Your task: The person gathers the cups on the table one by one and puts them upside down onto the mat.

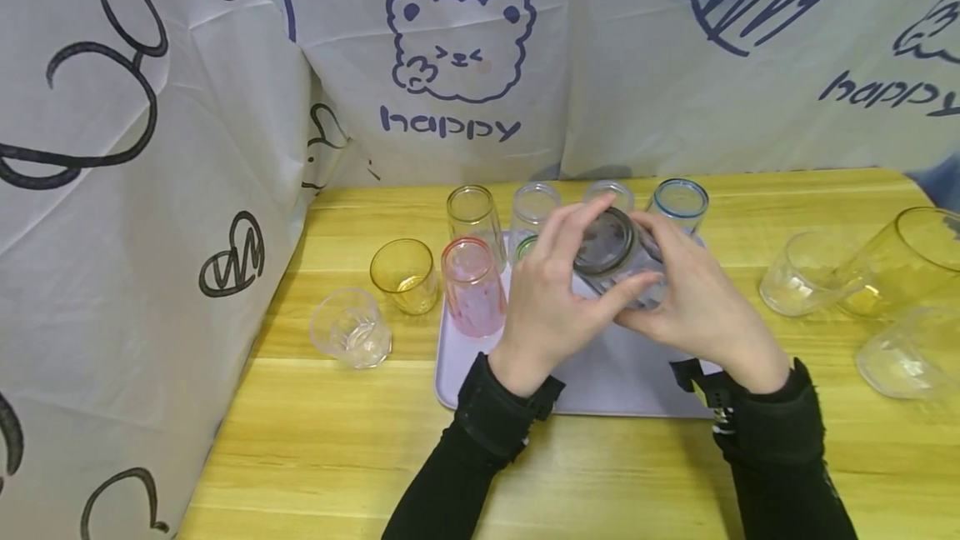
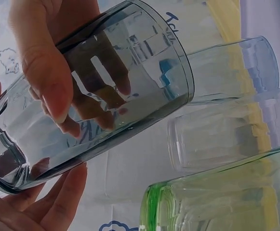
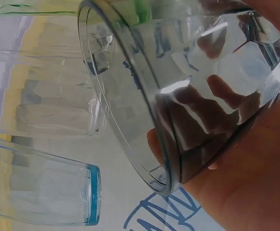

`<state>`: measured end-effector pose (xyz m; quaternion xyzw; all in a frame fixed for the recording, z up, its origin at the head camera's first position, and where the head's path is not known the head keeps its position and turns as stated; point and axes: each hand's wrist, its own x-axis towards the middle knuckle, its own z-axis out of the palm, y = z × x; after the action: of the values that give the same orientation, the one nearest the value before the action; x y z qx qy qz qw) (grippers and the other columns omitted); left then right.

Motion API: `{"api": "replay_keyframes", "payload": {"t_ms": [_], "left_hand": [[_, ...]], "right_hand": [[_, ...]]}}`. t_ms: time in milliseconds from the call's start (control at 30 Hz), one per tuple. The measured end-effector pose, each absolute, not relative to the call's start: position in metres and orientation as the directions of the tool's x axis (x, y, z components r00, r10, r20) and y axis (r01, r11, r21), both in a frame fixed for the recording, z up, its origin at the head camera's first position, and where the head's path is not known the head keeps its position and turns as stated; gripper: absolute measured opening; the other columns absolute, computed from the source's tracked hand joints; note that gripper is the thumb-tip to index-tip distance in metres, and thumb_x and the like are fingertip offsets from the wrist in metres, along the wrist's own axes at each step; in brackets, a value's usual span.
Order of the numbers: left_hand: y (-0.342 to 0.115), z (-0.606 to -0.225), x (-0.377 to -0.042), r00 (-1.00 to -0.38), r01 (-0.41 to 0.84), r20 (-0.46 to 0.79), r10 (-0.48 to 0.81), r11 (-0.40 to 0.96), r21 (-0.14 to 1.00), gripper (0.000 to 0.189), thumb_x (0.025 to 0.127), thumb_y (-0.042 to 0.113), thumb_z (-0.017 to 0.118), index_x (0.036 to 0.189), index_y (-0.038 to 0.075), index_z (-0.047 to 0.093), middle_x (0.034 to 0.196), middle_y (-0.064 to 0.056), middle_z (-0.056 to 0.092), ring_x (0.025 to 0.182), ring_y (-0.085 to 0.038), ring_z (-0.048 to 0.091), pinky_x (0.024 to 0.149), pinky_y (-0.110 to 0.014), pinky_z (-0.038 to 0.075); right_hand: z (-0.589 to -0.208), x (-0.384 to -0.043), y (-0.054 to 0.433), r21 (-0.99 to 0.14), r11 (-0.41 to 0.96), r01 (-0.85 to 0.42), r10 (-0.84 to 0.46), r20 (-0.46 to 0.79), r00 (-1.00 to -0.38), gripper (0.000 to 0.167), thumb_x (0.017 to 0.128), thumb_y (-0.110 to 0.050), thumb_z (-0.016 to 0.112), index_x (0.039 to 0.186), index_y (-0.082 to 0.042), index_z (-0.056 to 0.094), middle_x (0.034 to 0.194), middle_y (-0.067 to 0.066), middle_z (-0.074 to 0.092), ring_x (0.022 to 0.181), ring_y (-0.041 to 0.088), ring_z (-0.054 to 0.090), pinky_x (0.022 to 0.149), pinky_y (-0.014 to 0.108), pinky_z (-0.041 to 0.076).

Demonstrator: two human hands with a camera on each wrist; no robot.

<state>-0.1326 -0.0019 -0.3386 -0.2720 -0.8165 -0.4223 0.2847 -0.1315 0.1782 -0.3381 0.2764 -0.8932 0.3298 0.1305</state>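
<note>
A grey-tinted drinking glass (image 1: 604, 242) is held tilted between both hands, above a pale purple tray (image 1: 615, 386). The left hand (image 1: 551, 290) grips it from the left, while the right hand (image 1: 701, 302) curls round its right side. Up close in the left wrist view, fingers show through the clear grey wall of the glass (image 2: 144, 62). On the tray beside the left hand stands a pink glass (image 1: 474, 294). A green-rimmed glass (image 1: 525, 247) is mostly hidden behind that hand. Behind the held glass is a blue-rimmed glass (image 1: 678, 198).
Clear glasses (image 1: 536, 202) and an amber-rimmed glass (image 1: 474, 215) line the back. An amber tumbler (image 1: 405, 277) and a clear tumbler (image 1: 352, 330) stand left of the tray. On the right are clear glasses (image 1: 795, 277) and a large yellow glass vessel (image 1: 900, 265). A printed cloth (image 1: 630, 98) hangs behind.
</note>
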Motion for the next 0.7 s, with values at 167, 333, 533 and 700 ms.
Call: {"api": "replay_keyframes", "payload": {"t_ms": [167,333,533,700], "left_hand": [[-0.002,-0.338,-0.132,-0.688,0.69,0.692,0.218,0.492,0.531,0.08,0.077,0.038,0.087,0.143,0.014,0.049,0.134,-0.007,0.06,0.107,-0.017,0.068,0.084,-0.02,0.056],[-0.005,-0.337,-0.132,-0.703,0.689,0.666,0.249,0.471,0.552,0.081,0.078,0.038,0.086,0.145,0.016,0.046,0.138,-0.007,0.058,0.113,-0.015,0.066,0.089,-0.02,0.054],[-0.011,-0.335,-0.132,-0.728,0.68,0.618,0.297,0.424,0.598,0.085,0.08,0.035,0.085,0.15,0.017,0.04,0.143,-0.007,0.054,0.117,-0.014,0.062,0.095,-0.017,0.05],[-0.017,-0.335,-0.135,-0.725,0.687,0.597,0.344,0.424,0.59,0.086,0.081,0.034,0.085,0.151,0.016,0.039,0.142,-0.007,0.054,0.115,-0.014,0.061,0.095,-0.017,0.05]], "right_hand": [[-0.338,-0.131,0.179,-0.525,0.633,-0.57,-0.405,0.403,-0.821,0.088,0.071,-0.012,0.088,0.144,0.005,0.041,0.138,0.024,0.054,0.122,0.042,0.055,0.096,0.061,0.049],[-0.339,-0.131,0.181,-0.538,0.618,-0.573,-0.402,0.411,-0.818,0.087,0.071,-0.011,0.087,0.144,0.004,0.042,0.137,0.023,0.055,0.122,0.04,0.056,0.096,0.059,0.049],[-0.345,-0.136,0.185,-0.58,0.551,-0.601,-0.402,0.446,-0.799,0.086,0.07,-0.007,0.087,0.143,0.001,0.043,0.133,0.017,0.059,0.119,0.032,0.058,0.098,0.04,0.047],[-0.349,-0.137,0.191,-0.612,0.551,-0.567,-0.341,0.454,-0.823,0.086,0.066,-0.004,0.09,0.14,0.0,0.046,0.129,0.014,0.062,0.115,0.023,0.059,0.099,0.019,0.041]]}}
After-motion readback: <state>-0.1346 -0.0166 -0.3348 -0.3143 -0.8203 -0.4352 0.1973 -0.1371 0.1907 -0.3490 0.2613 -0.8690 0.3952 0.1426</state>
